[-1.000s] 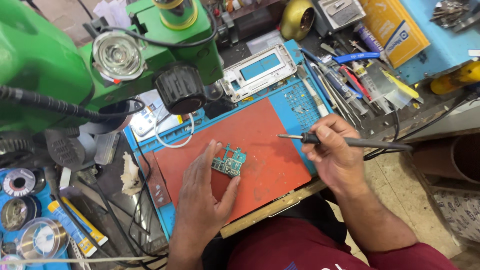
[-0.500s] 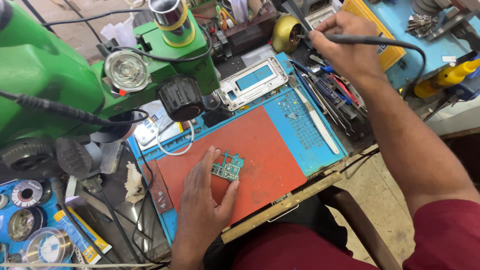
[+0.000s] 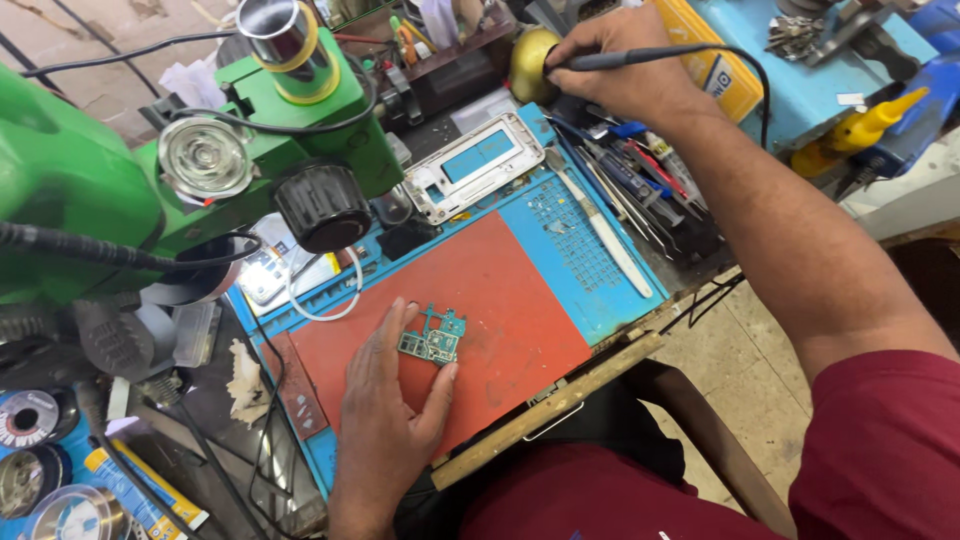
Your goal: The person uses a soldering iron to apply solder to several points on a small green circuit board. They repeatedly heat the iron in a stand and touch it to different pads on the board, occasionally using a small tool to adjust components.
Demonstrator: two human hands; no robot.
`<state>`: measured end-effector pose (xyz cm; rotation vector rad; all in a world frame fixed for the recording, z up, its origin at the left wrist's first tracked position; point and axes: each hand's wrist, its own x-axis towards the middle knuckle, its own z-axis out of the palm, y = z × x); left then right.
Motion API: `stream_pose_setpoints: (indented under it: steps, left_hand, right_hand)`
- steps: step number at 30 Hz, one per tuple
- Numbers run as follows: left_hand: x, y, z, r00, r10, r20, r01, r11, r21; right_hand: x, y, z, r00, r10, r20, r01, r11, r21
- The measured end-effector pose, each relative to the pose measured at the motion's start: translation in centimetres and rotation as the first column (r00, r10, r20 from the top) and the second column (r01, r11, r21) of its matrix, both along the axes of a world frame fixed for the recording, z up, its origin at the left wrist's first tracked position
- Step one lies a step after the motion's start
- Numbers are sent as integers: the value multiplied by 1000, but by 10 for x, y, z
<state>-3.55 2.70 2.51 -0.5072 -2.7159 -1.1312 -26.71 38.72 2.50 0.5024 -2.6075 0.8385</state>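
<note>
A small green circuit board [image 3: 433,337] lies on the red mat [image 3: 480,300] in the middle of the bench. My left hand [image 3: 390,410] rests flat on the mat, fingers and thumb pinching the board's edges. My right hand [image 3: 625,60] is stretched to the far side of the bench, gripping a black corded soldering iron [image 3: 640,57]. The iron's tip is at a brass-coloured round holder [image 3: 528,62].
A green microscope [image 3: 180,170] with a black knob looms over the bench's left. A white phone frame [image 3: 475,165] lies behind the blue work mat [image 3: 590,250]. Tweezers and tools [image 3: 640,190] crowd the right. Solder spools [image 3: 30,430] sit at lower left. A yellow bottle [image 3: 865,125] stands far right.
My right hand carried the soldering iron from beside the board, up and away to the brass holder at the back. My left hand stayed on the board.
</note>
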Motion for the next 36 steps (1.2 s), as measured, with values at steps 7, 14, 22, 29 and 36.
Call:
stream_pose_setpoints:
  steps: [7,14,22,29,36]
  left_hand:
    - [1,0,-2,999,11,49,-10,1000,-19]
    - [0,0,-5,1000,-14,11,14,1000,-4]
    - [0,0,0,999,44,10,-44,999,-19]
    - [0,-5,-5,999,42,-11,-42,999,1]
    - [2,-11,-9,999,36,-1,-36,999,38]
  right_hand:
    - [76,16,26,976,-139,167,184,938,-294]
    - [148,4,11,976,-218,-4,216,962,167]
    - [148,-13,-16,958,-266,-108,274,959,69]
    - [171,-26,-15,970,-190,-148,149,956,-253]
    - [215,-65,-18,990,47,130,28,852,-522]
